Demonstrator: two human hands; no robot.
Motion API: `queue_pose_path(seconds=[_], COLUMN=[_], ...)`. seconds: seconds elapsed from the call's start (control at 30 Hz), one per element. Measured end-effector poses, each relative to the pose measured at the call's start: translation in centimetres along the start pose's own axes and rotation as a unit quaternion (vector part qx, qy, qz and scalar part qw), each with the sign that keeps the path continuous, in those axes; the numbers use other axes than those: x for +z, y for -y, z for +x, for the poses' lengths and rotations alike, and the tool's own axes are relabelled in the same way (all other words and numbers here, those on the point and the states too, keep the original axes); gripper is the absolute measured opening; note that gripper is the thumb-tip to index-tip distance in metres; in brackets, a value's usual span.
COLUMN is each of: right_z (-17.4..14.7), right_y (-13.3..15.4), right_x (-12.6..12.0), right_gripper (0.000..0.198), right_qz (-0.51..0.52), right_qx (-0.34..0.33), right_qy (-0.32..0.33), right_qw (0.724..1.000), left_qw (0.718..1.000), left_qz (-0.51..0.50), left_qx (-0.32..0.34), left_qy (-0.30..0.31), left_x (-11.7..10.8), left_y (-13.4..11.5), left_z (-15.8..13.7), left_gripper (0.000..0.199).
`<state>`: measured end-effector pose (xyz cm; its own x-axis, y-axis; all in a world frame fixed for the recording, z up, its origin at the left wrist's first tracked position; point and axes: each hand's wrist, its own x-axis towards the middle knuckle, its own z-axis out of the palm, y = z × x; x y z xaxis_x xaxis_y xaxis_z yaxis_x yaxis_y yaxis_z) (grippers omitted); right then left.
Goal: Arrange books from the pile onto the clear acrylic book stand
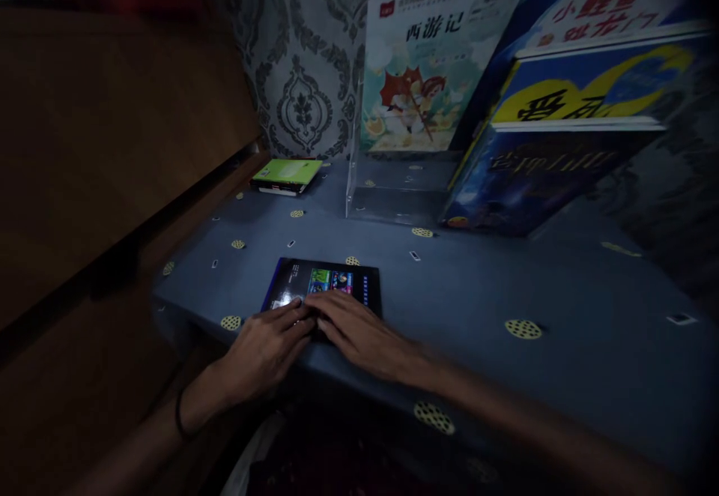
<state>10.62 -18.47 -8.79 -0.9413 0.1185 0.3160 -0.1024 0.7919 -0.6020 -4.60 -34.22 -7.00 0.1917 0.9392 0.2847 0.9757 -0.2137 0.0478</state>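
A dark book [331, 280] with a blue spine edge and small colourful pictures lies flat near the table's front edge. Its lower part is covered by my hands. My left hand [269, 346] rests on the book's lower left, fingers stretched forward and lying on the cover. From the right, my right hand [353, 327] lies across the lower middle of the cover, its fingers extended. The fingertips of both hands meet close together there. Neither hand is wrapped round the book.
A blue patterned cloth [466, 286] covers the table. Behind stands a clear acrylic stand [393, 196] with an upright illustrated book [432, 69]. Several more books, including a dark blue one [539, 174], lean at the right. A green-covered stack [287, 172] lies back left, near brown furniture [112, 136].
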Motion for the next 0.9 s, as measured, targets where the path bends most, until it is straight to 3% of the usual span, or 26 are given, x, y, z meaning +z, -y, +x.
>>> queue_pose_path(seconds=[0.2,0.37,0.5,0.63,0.73,0.9], right_z=[2.1,4.0,4.1,3.9,3.9,3.9], right_y=[-2.5,-3.9,-4.3,-4.6,-4.7,-4.7], right_x=[0.5,0.3,0.7,1.2,1.3,1.3], right_gripper=[0.048,0.052,0.052,0.053,0.055,0.055], right_qz=[-0.094,-0.147,-0.158,-0.164,-0.174,-0.181], right_qx=[-0.024,0.031,0.026,0.013,0.012,0.014], right_qy=[0.082,0.059,0.039,0.024,0.019,0.022], right_qw=[0.992,0.987,0.986,0.986,0.985,0.983], left_qw=[1.0,0.999,0.998,0.995,0.994,0.99], left_qz=[-0.017,-0.037,-0.036,0.0,0.01,0.008], left_qx=[-0.015,-0.018,-0.038,-0.093,-0.092,-0.106], left_qy=[0.001,0.007,0.026,0.03,0.061,0.089], left_x=[0.3,0.1,0.2,1.6,3.1,4.1], left_y=[0.6,0.7,1.4,4.1,5.7,5.9], left_z=[0.0,0.0,0.6,1.6,1.9,1.7], left_gripper=[0.031,0.034,0.031,0.045,0.061,0.064])
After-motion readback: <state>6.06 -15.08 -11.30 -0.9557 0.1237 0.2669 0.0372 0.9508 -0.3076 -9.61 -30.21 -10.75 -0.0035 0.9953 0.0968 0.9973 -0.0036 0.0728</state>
